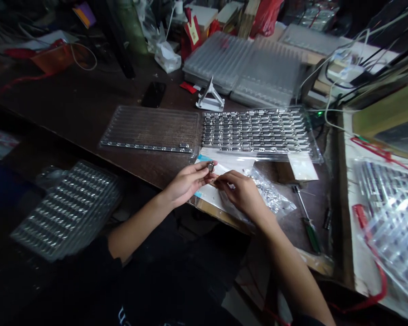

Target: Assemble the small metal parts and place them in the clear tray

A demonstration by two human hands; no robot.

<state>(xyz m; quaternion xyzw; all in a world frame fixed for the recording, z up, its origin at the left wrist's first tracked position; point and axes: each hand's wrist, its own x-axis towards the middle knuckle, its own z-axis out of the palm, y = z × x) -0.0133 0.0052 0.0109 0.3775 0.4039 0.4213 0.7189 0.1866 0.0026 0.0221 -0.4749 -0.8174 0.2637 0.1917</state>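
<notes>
Between the thumb and fingers of my left hand [190,179] is a small metal connector [211,167]. My right hand [237,186] is beside it with its fingertips pinched together; whatever they hold is too small to make out. Under and behind the hands lie a white sheet [207,197] and a clear plastic bag [275,192] of small shiny metal parts. Just beyond, a clear tray [258,131] is filled with rows of metal connectors. The clear tray to its left [149,127] has connectors only along its near row.
A green-handled screwdriver [311,235] lies at the right. Behind the trays are a phone [153,94], a white stand [211,97] and stacked clear trays [221,59]. More filled trays are stacked at lower left [68,210] and far right [394,217]. Cables [329,86] run along the right.
</notes>
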